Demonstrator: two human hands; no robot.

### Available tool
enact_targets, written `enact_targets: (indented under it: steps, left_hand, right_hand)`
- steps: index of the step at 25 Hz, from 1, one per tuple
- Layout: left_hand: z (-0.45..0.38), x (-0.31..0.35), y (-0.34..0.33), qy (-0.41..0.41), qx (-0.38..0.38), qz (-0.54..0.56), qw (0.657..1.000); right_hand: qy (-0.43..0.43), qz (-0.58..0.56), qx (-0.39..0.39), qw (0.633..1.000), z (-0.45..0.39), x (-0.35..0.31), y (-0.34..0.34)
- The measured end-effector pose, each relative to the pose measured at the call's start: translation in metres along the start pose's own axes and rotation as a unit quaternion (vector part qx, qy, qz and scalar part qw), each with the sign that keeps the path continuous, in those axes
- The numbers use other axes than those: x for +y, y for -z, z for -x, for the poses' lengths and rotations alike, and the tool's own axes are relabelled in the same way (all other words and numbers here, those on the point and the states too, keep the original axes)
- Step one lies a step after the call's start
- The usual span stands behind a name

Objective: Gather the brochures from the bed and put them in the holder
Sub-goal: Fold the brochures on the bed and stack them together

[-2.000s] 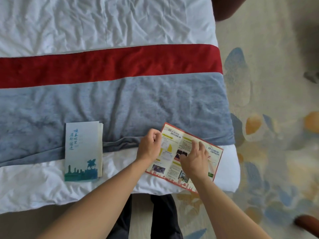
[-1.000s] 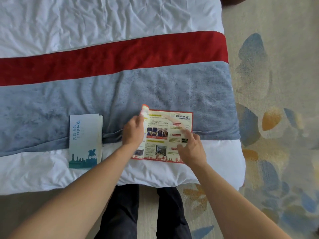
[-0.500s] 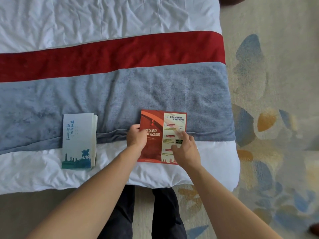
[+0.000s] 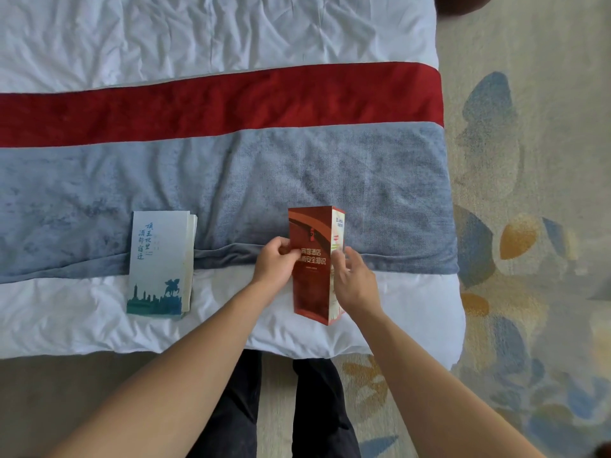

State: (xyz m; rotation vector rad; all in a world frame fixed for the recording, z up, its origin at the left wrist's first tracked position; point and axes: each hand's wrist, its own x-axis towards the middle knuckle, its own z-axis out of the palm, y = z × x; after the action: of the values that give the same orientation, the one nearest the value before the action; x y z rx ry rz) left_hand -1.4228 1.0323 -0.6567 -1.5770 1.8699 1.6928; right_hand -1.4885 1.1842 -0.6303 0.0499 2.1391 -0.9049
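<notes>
A red folded brochure with white lettering lies near the foot edge of the bed. My left hand pinches its left edge. My right hand presses against its right side, where a lighter inner panel still stands slightly raised. A pale blue brochure stack with a skyline and horse print lies to the left on the bed, apart from both hands. No holder is in view.
A red and grey-blue bed runner crosses the white duvet. Patterned carpet lies right of the bed. My dark-trousered legs stand at the bed's foot edge.
The open red brochure was turned square to me and folded panel by panel; now it is almost closed, narrow, with its red cover up. The blue stack stayed put.
</notes>
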Motion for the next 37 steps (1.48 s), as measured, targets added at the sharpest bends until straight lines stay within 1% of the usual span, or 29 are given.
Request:
enact_targets:
  steps: [2, 5, 8, 10, 13, 16, 18, 20, 23, 28, 30, 34, 37]
  left_hand:
    - [0.006, 0.003, -0.008, -0.051, 0.004, -0.063, 0.997]
    - [0.019, 0.007, -0.020, -0.096, 0.018, -0.114, 0.989]
    - [0.027, 0.009, -0.029, -0.110, 0.010, -0.125, 0.986]
    - [0.029, 0.010, -0.029, -0.102, -0.007, -0.122, 0.987]
    - [0.031, 0.009, -0.023, -0.098, -0.032, -0.117, 0.988]
    - [0.033, 0.007, -0.008, -0.130, -0.017, -0.130, 0.983]
    - [0.034, 0.005, 0.012, -0.170, 0.001, -0.157, 0.973]
    - [0.034, 0.001, 0.031, -0.212, 0.005, -0.202, 0.956]
    - [0.029, -0.010, 0.067, -0.242, 0.010, -0.240, 0.940]
    - [0.014, -0.047, 0.157, -0.261, 0.021, -0.289, 0.921]
    - [0.010, -0.065, 0.195, -0.258, 0.026, -0.307, 0.916]
    - [-0.006, -0.090, 0.263, -0.233, 0.037, -0.316, 0.919]
    - [-0.026, -0.100, 0.294, -0.224, 0.034, -0.316, 0.921]
  right_hand:
    - [-0.003, -0.017, 0.011, 1.000, 0.002, -0.003, -0.002]
    - [0.013, -0.032, 0.045, 0.998, 0.006, -0.004, 0.000]
    - [0.011, -0.055, 0.098, 0.994, 0.008, -0.003, 0.001]
    - [0.007, -0.069, 0.117, 0.991, 0.008, -0.003, 0.003]
    - [0.001, -0.082, 0.103, 0.991, 0.008, -0.009, 0.001]
    - [0.023, -0.039, 0.077, 0.996, 0.014, -0.019, -0.007]
    - [0.066, 0.027, 0.050, 0.996, 0.022, -0.027, -0.018]
    - [0.108, 0.100, 0.029, 0.989, 0.029, -0.036, -0.032]
    - [0.140, 0.182, 0.000, 0.973, 0.037, -0.053, -0.067]
    - [0.137, 0.245, -0.044, 0.959, 0.054, -0.087, -0.153]
    - [0.152, 0.260, -0.060, 0.952, 0.061, -0.103, -0.188]
    - [0.177, 0.282, -0.088, 0.939, 0.067, -0.135, -0.255]
    - [0.222, 0.297, -0.078, 0.925, 0.057, -0.149, -0.290]
